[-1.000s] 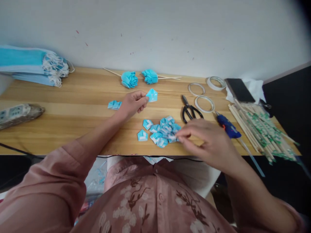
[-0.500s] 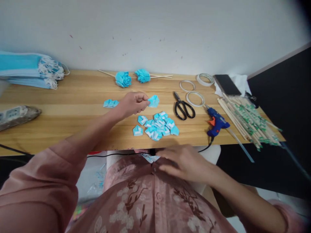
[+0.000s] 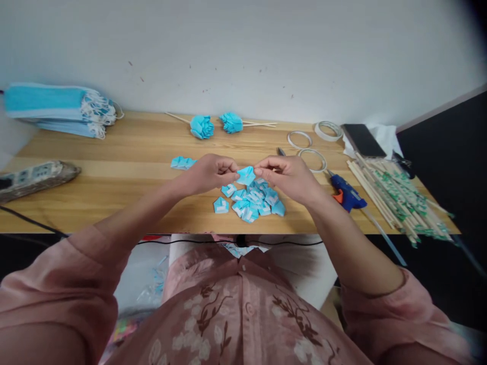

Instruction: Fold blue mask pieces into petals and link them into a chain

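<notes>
1. head view, left hand [image 3: 213,173]: i see its thumb and fingers closed in a narrow pinch on the left edge of a folded blue piece [image 3: 245,176], thin, creased and roughly five-sided.
2. right hand [image 3: 292,176]: thumb and forefinger narrowed together on the same piece's right edge; i find it between the two hands, just beyond the pile.
3. pile [image 3: 249,209]: overlapping blue pentagons, many with white strips; one loose pentagon [image 3: 221,205] lies just beside it.
4. short row of folded blue pieces [image 3: 182,162], partly behind the left hand.
5. two ruffled blue flowers [image 3: 201,126] [image 3: 231,122], on slim pale stems.
6. stack of pleated blue sheets [image 3: 47,101], with bunched white loops.
7. two thin rings [image 3: 299,139] [image 3: 322,167] and a thicker white tape roll [image 3: 327,131]; a dark pointed metal tip [image 3: 280,151] shows by the right hand.
8. blue plastic glue gun [image 3: 348,195], orange trigger, near pale wooden sticks [image 3: 399,197] with green-marked wrapping.
9. flat dark phone [image 3: 363,140], on crumpled white material [image 3: 386,138].
10. wood-grained tabletop [image 3: 133,187], a wrapped socket strip [image 3: 36,176] at its left.
</notes>
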A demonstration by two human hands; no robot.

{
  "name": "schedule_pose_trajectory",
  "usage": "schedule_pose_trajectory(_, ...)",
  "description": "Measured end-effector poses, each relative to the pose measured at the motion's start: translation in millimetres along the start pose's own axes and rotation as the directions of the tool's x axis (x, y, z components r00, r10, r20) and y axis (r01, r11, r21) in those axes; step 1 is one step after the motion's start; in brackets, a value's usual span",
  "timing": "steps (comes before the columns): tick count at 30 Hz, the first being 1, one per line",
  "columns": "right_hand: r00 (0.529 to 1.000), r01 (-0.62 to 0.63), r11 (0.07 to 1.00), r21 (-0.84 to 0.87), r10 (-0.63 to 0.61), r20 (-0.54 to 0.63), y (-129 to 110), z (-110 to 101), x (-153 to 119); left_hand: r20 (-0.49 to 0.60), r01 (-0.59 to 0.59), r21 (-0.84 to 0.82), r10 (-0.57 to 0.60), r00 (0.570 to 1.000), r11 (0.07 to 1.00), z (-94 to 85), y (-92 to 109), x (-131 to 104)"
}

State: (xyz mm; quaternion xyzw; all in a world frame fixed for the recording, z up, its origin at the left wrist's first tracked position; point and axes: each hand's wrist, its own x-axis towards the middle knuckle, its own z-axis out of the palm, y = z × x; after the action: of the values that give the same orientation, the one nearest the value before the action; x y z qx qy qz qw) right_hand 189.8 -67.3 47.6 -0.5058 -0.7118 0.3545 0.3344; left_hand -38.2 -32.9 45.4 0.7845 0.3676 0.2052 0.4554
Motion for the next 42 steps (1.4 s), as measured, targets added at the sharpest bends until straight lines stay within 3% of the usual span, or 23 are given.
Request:
schedule_pose_trajectory(4, 0.998, -0.066, 0.998, 0.009, 0.066, 0.021, 0, 1, 7, -0.050, -0.019, -0.001, 0.019, 0.999, 1.000, -11.2, -4, -2)
schedule_pose_trajectory(6, 0.988, -0.155, 0.987, 0.045, 0.155, 0.009, 2, -3, 14, -0.191, -0.021, 0.059, 0.032, 0.981, 0.998, -23.7, -7, -7)
schedule_pose_trajectory(8, 0.970, -0.243, 0.962, 0.123, 0.244, 0.005, 7, -7, 22, -0.350, 0.017, 0.198, 0.054, 0.935, 0.980, -37.4, -12, -15)
schedule_pose_trajectory(10, 0.955, -0.294, 0.930, 0.220, 0.293, 0.037, 13, -8, 32, -0.426, 0.086, 0.376, 0.090, 0.900, 0.923, -47.8, -21, -27)
schedule_pose_trajectory(14, 0.923, -0.380, 0.861, 0.338, 0.329, 0.199, 20, 3, 54, -0.367, 0.169, 0.664, 0.120, 0.923, 0.729, -51.4, -42, -50)
schedule_pose_trajectory(19, 0.846, -0.511, 0.780, 0.361, 0.384, 0.369, 13, 30, 77, -0.312, 0.198, 0.785, 0.099, 0.945, 0.587, -44.4, -60, -63)
schedule_pose_trajectory(28, 0.819, -0.542, 0.763, 0.352, 0.386, 0.424, 14, 50, 91, -0.229, 0.131, 0.838, 0.124, 0.966, 0.530, -43.4, -77, -61)
schedule_pose_trajectory(37, 0.775, -0.604, 0.727, 0.328, 0.437, 0.457, 12, 62, 94, -0.207, 0.122, 0.789, 0.074, 0.975, 0.602, -41.1, -83, -59)
schedule_pose_trajectory(42, 0.725, -0.657, 0.698, 0.285, 0.483, 0.491, 11, 63, 94, -0.218, 0.129, 0.799, 0.083, 0.972, 0.587, -37.6, -80, -54)
